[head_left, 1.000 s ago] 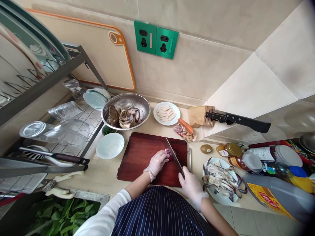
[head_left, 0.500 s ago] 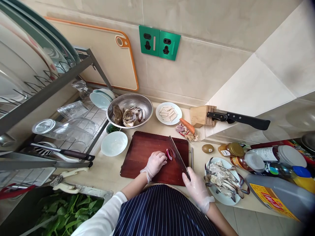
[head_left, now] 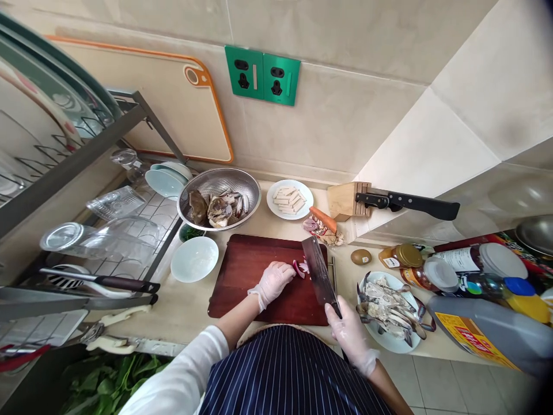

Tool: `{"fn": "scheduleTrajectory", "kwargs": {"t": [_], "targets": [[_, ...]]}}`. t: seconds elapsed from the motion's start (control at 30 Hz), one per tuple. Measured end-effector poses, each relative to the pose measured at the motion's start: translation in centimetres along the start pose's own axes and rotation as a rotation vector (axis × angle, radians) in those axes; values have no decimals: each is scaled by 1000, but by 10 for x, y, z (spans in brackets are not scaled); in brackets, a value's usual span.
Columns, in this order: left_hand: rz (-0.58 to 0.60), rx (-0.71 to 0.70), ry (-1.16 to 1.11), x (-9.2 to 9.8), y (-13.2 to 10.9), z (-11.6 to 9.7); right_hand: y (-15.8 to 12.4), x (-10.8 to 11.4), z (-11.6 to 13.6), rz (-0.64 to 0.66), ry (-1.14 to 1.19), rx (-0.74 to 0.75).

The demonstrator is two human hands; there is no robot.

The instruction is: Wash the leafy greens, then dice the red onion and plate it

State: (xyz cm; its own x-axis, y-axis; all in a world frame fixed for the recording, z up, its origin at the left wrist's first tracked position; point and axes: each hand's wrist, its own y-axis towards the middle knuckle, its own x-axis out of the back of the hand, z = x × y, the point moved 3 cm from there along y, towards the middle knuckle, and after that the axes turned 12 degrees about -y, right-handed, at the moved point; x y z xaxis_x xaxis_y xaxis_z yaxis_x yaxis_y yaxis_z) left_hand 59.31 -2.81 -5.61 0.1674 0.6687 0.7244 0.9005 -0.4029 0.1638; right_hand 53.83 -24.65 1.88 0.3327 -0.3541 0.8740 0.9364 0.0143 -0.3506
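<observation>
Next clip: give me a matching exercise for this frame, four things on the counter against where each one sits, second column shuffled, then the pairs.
Things
1. cleaver
2. onion pieces
3. carrot
4. kiwi

Places
A. on the counter right of the chopping board, near the jars
B. on the board, between the left hand and the blade
C. in the right hand, blade over the board's right edge
D. beside the knife block, behind the board

Pairs: 1-C, 2-B, 3-D, 4-A
</observation>
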Motion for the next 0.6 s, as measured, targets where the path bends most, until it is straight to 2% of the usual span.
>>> {"fn": "scheduleTrajectory", "kwargs": {"t": [0.07,0.2,0.23,0.27,0.3,0.37,0.43,0.47,0.53,0.6], "targets": [[-100,38,-29,16,5,6,2,0,3,-7,-24,-1],[-451,204,-188,70,25,15,2,2,13,16,-135,63],[-497,234,-233,84,32,15,1,2,15,24,-159,92],[-489,240,-271,95,41,13,1,2,17,27,-182,121],[-410,215,-300,101,51,9,0,1,19,24,-208,147],[-73,104,-333,99,72,-1,-1,-2,23,6,-271,186],[308,0,-330,82,86,-12,0,-7,26,-21,-326,219],[457,-33,-316,70,91,-15,1,-9,27,-36,-349,231],[631,-66,-262,48,97,-18,2,-12,29,-67,-397,249],[679,-94,-200,32,101,-19,2,-14,32,-88,-445,271]]}}
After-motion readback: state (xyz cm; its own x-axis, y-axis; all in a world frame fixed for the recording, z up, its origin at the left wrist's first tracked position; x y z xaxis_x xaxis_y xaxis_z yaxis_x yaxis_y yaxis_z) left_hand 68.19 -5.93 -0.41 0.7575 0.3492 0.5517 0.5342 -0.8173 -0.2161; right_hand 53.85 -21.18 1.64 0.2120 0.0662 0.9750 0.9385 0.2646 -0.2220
